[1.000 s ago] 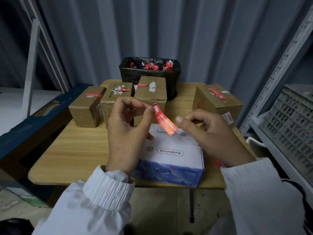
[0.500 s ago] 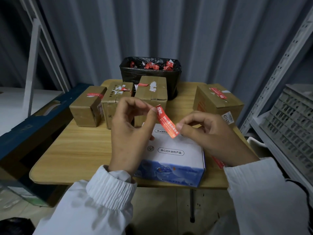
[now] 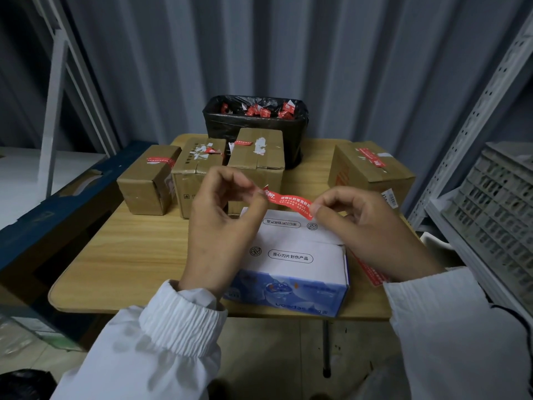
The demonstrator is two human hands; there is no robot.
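A red sticker strip (image 3: 290,202) with white print is stretched between my two hands above a white and blue carton (image 3: 294,264). My left hand (image 3: 222,226) pinches its left end between thumb and finger. My right hand (image 3: 366,226) pinches its right end. The strip hangs almost level, a little lower at the right. The carton lies closed on the wooden table (image 3: 129,255) near its front edge, partly hidden by both hands.
Three brown cardboard boxes (image 3: 199,168) with red seals stand in a row at the back left, a fourth box (image 3: 372,168) at the right. A black-lined bin (image 3: 253,122) holds crumpled red stickers. Metal shelving (image 3: 473,119) and grey crates (image 3: 501,203) stand at the right.
The strip has turned from a steep slant to almost level. My right hand has moved right and my hands have drawn apart, pulling the strip out between them.
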